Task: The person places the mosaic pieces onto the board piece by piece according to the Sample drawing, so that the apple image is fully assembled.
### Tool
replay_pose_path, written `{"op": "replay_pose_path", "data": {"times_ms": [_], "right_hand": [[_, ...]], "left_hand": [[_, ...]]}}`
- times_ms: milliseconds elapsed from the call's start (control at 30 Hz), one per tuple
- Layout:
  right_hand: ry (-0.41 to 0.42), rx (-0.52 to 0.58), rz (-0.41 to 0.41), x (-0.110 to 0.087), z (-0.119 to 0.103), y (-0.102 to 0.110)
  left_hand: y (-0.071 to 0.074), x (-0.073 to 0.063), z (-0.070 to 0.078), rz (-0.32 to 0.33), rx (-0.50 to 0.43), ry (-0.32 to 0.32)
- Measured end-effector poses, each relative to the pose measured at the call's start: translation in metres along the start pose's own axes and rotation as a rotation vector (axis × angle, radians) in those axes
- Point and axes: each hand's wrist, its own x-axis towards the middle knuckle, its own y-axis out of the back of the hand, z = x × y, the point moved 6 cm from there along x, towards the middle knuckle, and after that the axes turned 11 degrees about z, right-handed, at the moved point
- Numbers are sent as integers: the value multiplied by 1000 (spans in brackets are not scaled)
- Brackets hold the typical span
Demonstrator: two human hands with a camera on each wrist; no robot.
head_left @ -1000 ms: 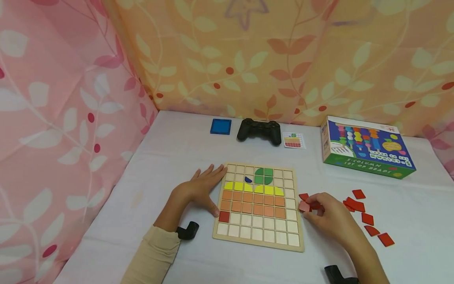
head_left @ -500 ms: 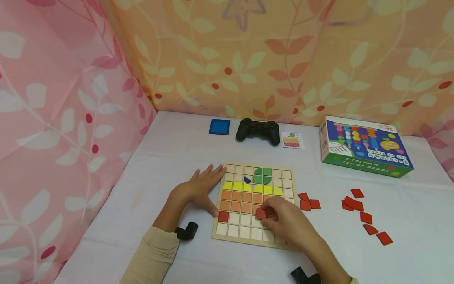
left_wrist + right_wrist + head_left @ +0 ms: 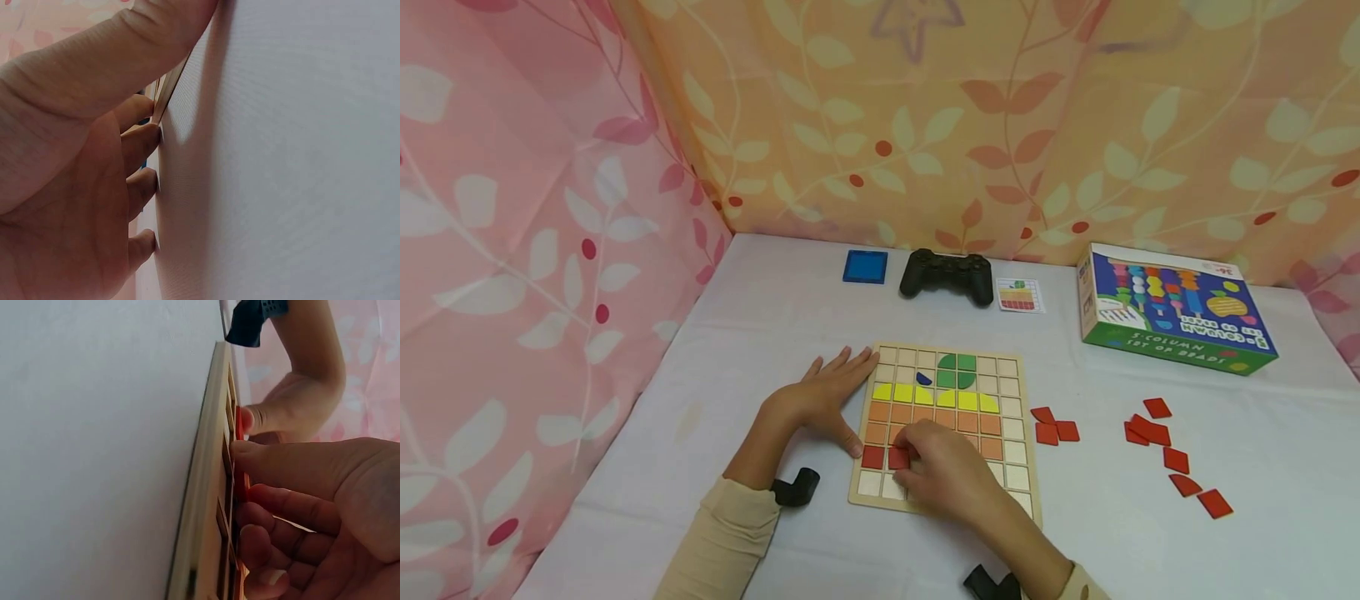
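Observation:
A wooden grid board [image 3: 947,507] lies on the white cloth, with green, blue, yellow, orange and red tiles in its cells. My right hand [image 3: 951,475] pinches a red square tile [image 3: 898,458] between thumb and index finger, at the second cell of the row below the orange ones. Left of it, another red tile [image 3: 872,457] fills the first cell. My left hand [image 3: 820,408] spreads along the board's left edge, its thumb and fingertips right at the rim. In the right wrist view the held red tile [image 3: 242,472] stands close against the board's face.
Red tiles [image 3: 1047,433] lie right of the board, with several more [image 3: 1176,460] farther right. Along the back are a blue square [image 3: 865,267], a black game controller [image 3: 946,277], a pattern card [image 3: 1019,296] and a toy box [image 3: 1180,308].
My right hand has picked a red tile from the small group right of the board and carried it left across the board to the second cell. The left hand has stayed put.

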Motion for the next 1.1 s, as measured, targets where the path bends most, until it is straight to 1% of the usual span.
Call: {"op": "replay_pose_path", "data": {"times_ms": [200, 333, 433, 500, 567, 667, 767, 833, 933, 1033, 1100], "right_hand": [[42, 25, 27, 0, -6, -6], [73, 48, 22, -2, -9, -8], [74, 41, 24, -5, -8, -6], [59, 11, 56, -6, -3, 0], [13, -30, 100, -7, 7, 10], [-70, -96, 171, -9, 29, 30], [-167, -132, 191, -13, 55, 53], [-226, -153, 179, -18, 72, 69], [-315, -182, 129, -26, 98, 89], [-374, -189, 72, -35, 121, 102], [-402, -180, 46, -40, 132, 107]], "left_hand": [[1, 0, 0, -2, -6, -7], [1, 0, -1, -4, -5, -4], [0, 1, -1, 0, -4, -2], [-1, 2, -1, 3, -3, -1], [-2, 2, -1, 8, -3, -1], [-2, 3, -1, 13, 1, 1], [-3, 3, 0, 20, 5, 0], [-2, 3, 0, 20, 7, 0], [-2, 2, 0, 20, 6, -2], [-1, 2, 1, 16, 5, 0], [-1, 1, 1, 15, 1, -2]]}}
